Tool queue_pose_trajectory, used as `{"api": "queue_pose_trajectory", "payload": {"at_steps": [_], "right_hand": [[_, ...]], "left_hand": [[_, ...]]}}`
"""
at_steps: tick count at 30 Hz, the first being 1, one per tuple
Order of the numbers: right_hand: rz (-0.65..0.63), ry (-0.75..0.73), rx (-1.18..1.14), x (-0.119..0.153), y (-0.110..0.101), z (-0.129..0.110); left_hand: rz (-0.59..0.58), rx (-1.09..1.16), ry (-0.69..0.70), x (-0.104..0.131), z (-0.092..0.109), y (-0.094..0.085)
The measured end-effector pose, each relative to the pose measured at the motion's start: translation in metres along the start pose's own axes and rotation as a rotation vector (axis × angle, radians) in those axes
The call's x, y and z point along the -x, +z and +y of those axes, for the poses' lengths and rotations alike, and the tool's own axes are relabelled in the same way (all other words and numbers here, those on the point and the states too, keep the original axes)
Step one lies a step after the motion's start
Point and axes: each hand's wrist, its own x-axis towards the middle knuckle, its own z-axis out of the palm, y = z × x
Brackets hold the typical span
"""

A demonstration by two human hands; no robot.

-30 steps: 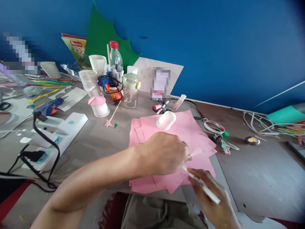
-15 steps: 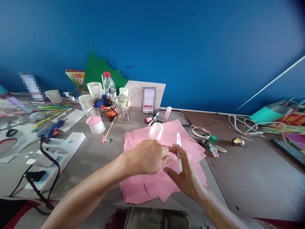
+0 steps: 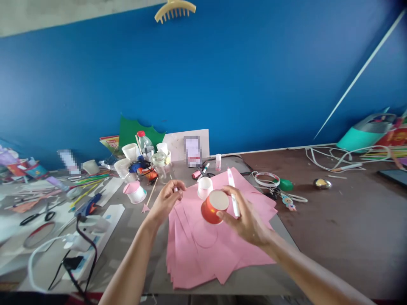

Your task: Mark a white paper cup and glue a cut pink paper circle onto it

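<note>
My right hand (image 3: 246,218) grips an upside-down orange paper cup (image 3: 211,212), its pale base facing up, tilted above the pink paper. A white marker (image 3: 234,197) with a pink tip is held in the same hand, between the fingers. Left of the paper's top edge, my left hand (image 3: 168,199) has its fingers curled around a small white thing (image 3: 175,190), too small to name. A faint circle outline (image 3: 205,235) shows on the stacked pink paper sheets (image 3: 193,269) below the cup. Behind the cup stands a small white paper cup (image 3: 205,186).
A white cup with a pink top (image 3: 135,192) stands left of the paper, near a clear bottle (image 3: 145,146) and a glass jar (image 3: 160,163). A glue gun (image 3: 89,205) and a power strip (image 3: 106,220) with cords lie at left. A headband (image 3: 266,179) lies at right.
The orange cup has come up off the paper in my right hand, uncovering the circle outline. My left hand has moved away leftward. The view has tilted up.
</note>
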Motion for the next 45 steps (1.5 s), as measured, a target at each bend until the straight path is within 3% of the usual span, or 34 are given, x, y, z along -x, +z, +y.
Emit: {"api": "queue_pose_trajectory", "payload": {"at_steps": [5,8,13,16,19,20,22,26,31,45], "right_hand": [[0.127,0.04,0.161,-0.021,-0.028,0.021],[0.14,0.061,0.2,-0.025,-0.018,0.048],[0.018,0.044,0.236,-0.013,0.004,0.083],[0.116,0.017,0.222,-0.012,-0.002,0.072],[0.232,-0.042,0.076,-0.017,-0.018,0.037],[0.222,-0.102,0.028,-0.019,-0.022,0.023],[0.08,-0.238,-0.039,-0.021,-0.021,-0.003],[-0.043,-0.554,-0.126,-0.019,0.008,-0.032],[-0.063,-0.553,-0.068,-0.01,0.041,-0.026],[-0.126,-0.473,-0.043,0.0,0.059,-0.004]], "left_hand": [[0.09,0.393,-0.124,-0.017,-0.015,0.009],[0.176,0.621,-0.164,-0.023,-0.019,0.014],[0.239,0.832,-0.204,-0.02,-0.04,0.017],[0.286,0.918,-0.221,-0.018,-0.053,0.016],[0.286,1.011,-0.188,-0.018,-0.058,0.017],[0.266,1.046,-0.175,-0.018,-0.058,0.017],[0.205,1.093,-0.178,-0.017,-0.056,0.019],[0.17,1.125,-0.157,-0.014,-0.054,0.023],[0.174,1.105,-0.146,-0.012,-0.056,0.021],[0.151,0.995,-0.163,-0.01,-0.046,0.034]]}}
